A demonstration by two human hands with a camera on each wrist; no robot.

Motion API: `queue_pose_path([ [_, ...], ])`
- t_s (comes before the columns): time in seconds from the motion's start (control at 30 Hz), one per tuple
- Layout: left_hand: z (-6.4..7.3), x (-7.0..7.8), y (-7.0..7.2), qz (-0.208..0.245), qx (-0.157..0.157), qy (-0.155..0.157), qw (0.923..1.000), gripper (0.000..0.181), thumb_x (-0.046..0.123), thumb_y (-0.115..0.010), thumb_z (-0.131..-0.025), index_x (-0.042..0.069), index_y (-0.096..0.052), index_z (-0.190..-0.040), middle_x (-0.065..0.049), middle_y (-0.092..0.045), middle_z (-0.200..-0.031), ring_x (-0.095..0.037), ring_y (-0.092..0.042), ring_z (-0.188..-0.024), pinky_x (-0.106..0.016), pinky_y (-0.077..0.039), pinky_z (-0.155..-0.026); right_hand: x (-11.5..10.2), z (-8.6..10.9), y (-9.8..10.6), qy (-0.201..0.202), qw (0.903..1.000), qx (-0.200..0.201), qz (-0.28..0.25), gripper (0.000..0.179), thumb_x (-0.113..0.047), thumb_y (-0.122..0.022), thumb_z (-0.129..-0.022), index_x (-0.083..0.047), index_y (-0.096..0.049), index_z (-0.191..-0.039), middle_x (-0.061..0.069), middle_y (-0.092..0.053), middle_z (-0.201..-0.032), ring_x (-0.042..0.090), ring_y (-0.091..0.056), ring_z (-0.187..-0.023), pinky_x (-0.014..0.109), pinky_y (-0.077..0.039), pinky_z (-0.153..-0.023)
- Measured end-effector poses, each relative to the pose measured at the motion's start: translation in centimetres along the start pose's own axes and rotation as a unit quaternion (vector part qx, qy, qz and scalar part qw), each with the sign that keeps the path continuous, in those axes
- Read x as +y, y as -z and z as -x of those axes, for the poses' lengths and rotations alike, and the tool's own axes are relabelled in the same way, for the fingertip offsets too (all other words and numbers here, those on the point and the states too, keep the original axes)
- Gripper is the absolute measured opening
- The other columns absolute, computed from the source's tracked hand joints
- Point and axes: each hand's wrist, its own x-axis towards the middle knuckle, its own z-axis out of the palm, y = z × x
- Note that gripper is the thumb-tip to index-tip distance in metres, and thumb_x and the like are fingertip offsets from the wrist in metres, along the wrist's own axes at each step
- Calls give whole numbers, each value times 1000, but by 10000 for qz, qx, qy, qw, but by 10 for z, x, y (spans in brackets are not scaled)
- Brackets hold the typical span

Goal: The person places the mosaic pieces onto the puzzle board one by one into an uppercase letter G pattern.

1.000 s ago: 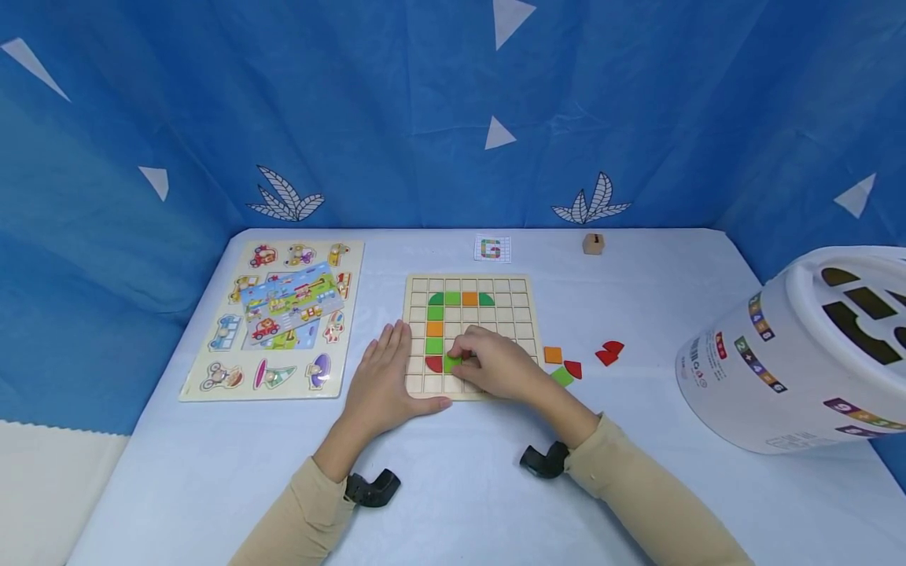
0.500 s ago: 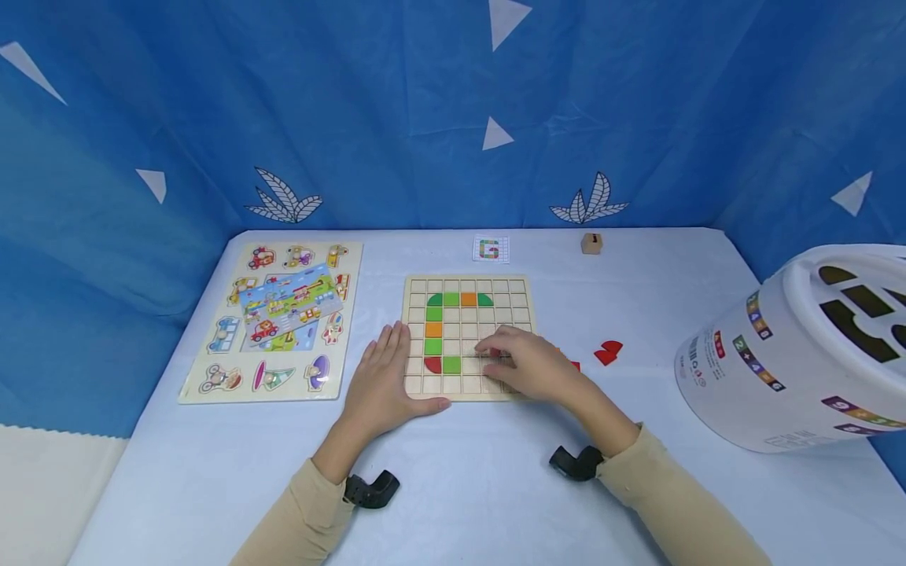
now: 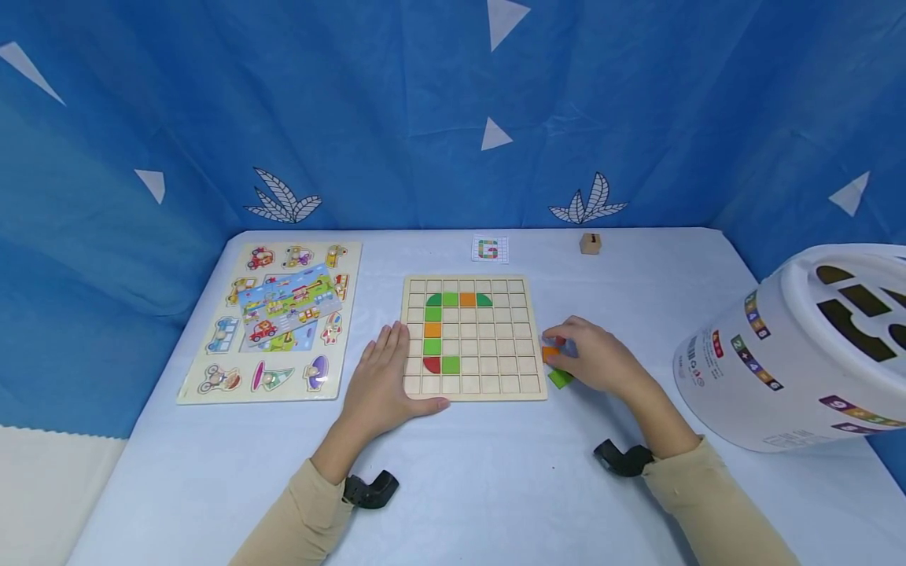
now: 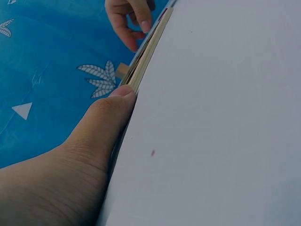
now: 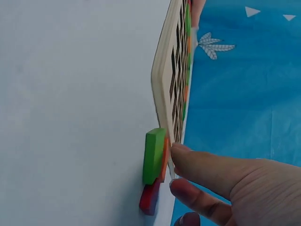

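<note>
Nearest, we see the left hand [image 3: 378,385] resting straight-fingered along the left edge of the pale wooden grid board [image 3: 488,384], its thumb by the near edge. Off the board's right edge we find a light-green flat wooden tile [image 3: 561,379]; just beyond it, near that same edge, lies an orange square wooden tile [image 3: 549,354]. This orange piece sits between the board and the right hand [image 3: 593,355], at the tips of thumb and index finger, which stand apart; whether they touch it we cannot tell. Being square, it shows us no long axis. The right hand is clearly the nearer one, the left being across the board.

Within the board we see a run of green, orange and red pieces [image 3: 433,330] down the left part and along the top. Beyond its far edge lie a small printed card [image 3: 490,249] and, farther right, a wooden block [image 3: 591,244].

The right wrist view gives us the tiles' thickness and a red wooden piece [image 5: 149,197] beside the green one, a spot the right hand covers in the head view.
</note>
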Motion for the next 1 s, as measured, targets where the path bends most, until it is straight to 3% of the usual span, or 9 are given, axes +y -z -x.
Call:
queue_pose_path([
  [0.3, -1, -1, -2, 13, -11, 8, 10000, 138, 90, -60, -62, 5, -11, -159, -9, -9, -168, -26, -4, -157, -49, -9, -126, 9, -2, -5, -76, 9994, 10, -330, 19, -17, -75, -88, -16, -72, -106, 2, -66, -104, 20, -57, -91, 34, -51, -78],
  [0.47, -1, -1, -1, 40, -2, 4, 10000, 137, 89, -61, -63, 5, -11, -159, -9, -9, -168, -26, -5, -157, -50, -9, -126, 9, -4, -4, -95, 9977, -161, -649, 16, -15, -74, -89, -18, -62, -99, 2, -63, -94, 21, -55, -82, 31, -49, -68],
  [0.63, -1, -1, -1, 18, 17, -10, 10000, 137, 89, -62, -63, 5, -12, -159, -9, -9, -168, -26, -5, -157, -50, -10, -126, 6, -7, -2, -103, 9963, -158, -836, 16, -15, -71, -92, -18, -59, -102, 4, -63, -95, 21, -55, -76, 27, -49, -61],
  [0.8, -1, -1, -2, 18, 24, -16, 10000, 136, 88, -62, -64, 5, -12, -159, -9, -9, -168, -26, -5, -157, -50, -10, -126, -6, -14, -2, 139, 9956, 12, -929, 18, -18, -72, -92, -19, -61, -106, 2, -64, -97, 20, -54, -74, 28, -48, -60],
  [1.0, 0, -1, -1, 29, 26, 1, 10000, 136, 88, -63, -64, 5, -12, -159, -9, -9, -168, -25, -5, -157, -49, -9, -126, -31, -20, -12, 411, 9921, -138, -1174, 19, -19, -73, -91, -21, -62, -106, 0, -63, -95, 19, -54, -75, 29, -47, -63],
])
